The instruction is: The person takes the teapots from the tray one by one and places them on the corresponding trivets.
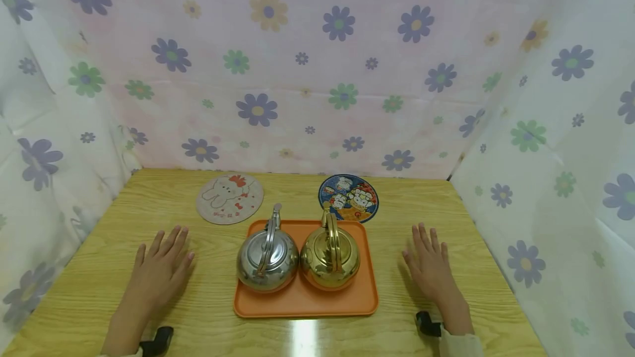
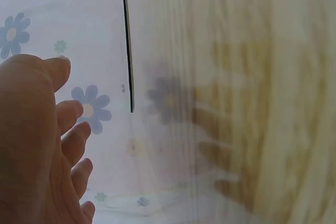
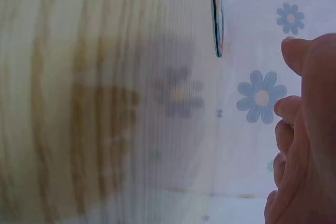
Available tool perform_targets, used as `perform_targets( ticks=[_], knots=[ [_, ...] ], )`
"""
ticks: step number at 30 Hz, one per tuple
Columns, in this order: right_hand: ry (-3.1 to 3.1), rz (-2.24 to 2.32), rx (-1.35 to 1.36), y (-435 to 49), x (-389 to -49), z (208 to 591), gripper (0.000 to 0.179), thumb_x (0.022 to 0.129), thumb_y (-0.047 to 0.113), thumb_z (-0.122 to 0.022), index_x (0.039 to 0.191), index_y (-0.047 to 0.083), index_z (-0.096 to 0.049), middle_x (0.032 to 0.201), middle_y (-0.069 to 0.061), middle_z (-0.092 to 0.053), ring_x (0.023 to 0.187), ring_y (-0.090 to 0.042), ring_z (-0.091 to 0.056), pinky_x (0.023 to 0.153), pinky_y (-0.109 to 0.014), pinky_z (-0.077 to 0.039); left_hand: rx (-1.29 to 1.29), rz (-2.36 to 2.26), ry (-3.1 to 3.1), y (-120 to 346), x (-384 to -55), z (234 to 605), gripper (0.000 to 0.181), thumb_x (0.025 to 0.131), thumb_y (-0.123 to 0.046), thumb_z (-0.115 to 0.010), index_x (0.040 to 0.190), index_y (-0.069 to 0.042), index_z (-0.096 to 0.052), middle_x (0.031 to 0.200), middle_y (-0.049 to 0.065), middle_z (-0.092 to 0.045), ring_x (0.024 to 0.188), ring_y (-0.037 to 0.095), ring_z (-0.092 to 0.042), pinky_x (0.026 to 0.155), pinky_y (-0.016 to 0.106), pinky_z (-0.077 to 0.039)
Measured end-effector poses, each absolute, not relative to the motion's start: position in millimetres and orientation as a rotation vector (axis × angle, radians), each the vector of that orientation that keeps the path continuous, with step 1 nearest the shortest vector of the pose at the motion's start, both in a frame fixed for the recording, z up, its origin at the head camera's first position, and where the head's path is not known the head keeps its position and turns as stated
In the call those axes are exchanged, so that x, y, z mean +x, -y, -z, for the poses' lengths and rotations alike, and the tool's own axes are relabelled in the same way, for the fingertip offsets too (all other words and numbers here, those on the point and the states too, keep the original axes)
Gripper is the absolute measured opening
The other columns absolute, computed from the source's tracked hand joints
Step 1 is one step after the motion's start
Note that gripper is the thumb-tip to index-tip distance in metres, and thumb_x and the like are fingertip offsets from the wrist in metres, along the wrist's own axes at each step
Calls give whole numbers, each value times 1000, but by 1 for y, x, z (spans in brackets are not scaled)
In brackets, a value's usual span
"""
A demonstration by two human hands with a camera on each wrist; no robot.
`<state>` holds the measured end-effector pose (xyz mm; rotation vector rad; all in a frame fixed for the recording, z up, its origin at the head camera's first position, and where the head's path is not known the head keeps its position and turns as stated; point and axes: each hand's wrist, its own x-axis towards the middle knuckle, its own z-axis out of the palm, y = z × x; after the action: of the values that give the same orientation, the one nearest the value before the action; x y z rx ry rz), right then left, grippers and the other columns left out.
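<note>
Side by side on an orange tray (image 1: 307,306) stand a silver kettle (image 1: 268,263) and a gold kettle (image 1: 331,260), both with raised handles and spouts toward the back. To the left of the tray, my left hand (image 1: 161,269) is palm down with relaxed fingers, apart from the kettles. My right hand (image 1: 430,264) is likewise palm down on the tray's right side, holding nothing. Both wrist views show the left hand (image 2: 47,145) and the right hand (image 3: 310,129) with loosely bent fingers, above the wood surface and touching no object.
Behind the tray lie two round mats: a pink one with a rabbit (image 1: 230,199) at left and a dark blue cartoon one (image 1: 349,194) at right, close to the tray's back edge. Flowered curtains (image 1: 297,70) enclose the wooden table (image 1: 208,291) at the back and sides.
</note>
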<state>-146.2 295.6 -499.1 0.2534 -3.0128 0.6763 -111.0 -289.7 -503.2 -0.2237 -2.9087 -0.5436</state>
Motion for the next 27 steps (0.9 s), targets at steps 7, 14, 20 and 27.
perform_targets(
  ticks=[7, 14, 20, 27],
  knots=[
    [3002, -700, 386, -287, -142, 500, 69, 108, 31, -52, 161, 0, -22, 167, -25, -15, 152, -52, -6, 117, -74, -5, -232, 577, 2916, 290, -108, 503, 64, 110, -37, -43, 163, -8, -21, 164, 23, -26, 152, 51, -14, 119, 72, 3],
    [2985, -695, 481, -279, -139, 498, 67, 106, 28, -55, 161, 2, -26, 167, -21, -19, 152, -51, -11, 118, -73, -8, -257, 623, 2917, 286, -107, 502, 63, 110, -37, -41, 160, -1, -25, 163, 25, -26, 151, 52, -15, 118, 73, 1],
    [2979, -677, 539, -275, -139, 498, 65, 106, 26, -56, 160, 3, -28, 167, -20, -22, 152, -51, -13, 117, -73, -9, -267, 644, 2899, 281, -105, 498, 63, 110, -36, -41, 160, -1, -26, 164, 25, -26, 151, 51, -16, 118, 74, -2],
    [2985, -604, 601, -270, -142, 503, 64, 105, 26, -57, 159, 2, -30, 166, -19, -25, 152, -50, -16, 117, -73, -13, -291, 695, 2869, 272, -107, 494, 62, 110, -34, -43, 161, -3, -26, 164, 24, -26, 151, 51, -17, 119, 72, -3]
  ],
)
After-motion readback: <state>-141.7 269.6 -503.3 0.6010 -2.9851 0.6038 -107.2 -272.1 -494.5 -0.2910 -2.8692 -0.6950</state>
